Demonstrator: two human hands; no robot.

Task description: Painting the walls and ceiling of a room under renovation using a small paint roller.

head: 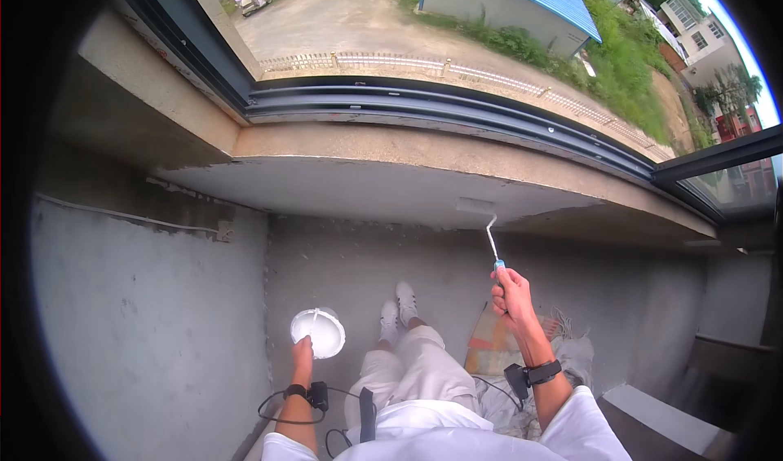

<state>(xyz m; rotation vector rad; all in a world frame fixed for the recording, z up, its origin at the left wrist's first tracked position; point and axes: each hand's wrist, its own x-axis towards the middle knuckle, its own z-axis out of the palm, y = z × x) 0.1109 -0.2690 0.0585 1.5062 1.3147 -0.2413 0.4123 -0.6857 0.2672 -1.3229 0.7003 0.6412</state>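
Observation:
My right hand [512, 296] grips the blue handle of a paint roller [491, 235]. Its white roller sleeve [476, 205] lies against the wall below the window [342, 183], where wet white paint meets bare brown concrete to the right. My left hand [303, 354] holds a small bucket of white paint [327, 334] by its handle, out to my left over the floor. Paint coats the bucket's rim.
Above the wall runs a concrete ledge [379, 146] with a dark metal window frame [428, 109], open to a yard. At left, a grey wall [153, 314] carries a cable and junction box [225, 231]. Cardboard [489, 339] and plastic sacks [575, 357] lie right of my legs.

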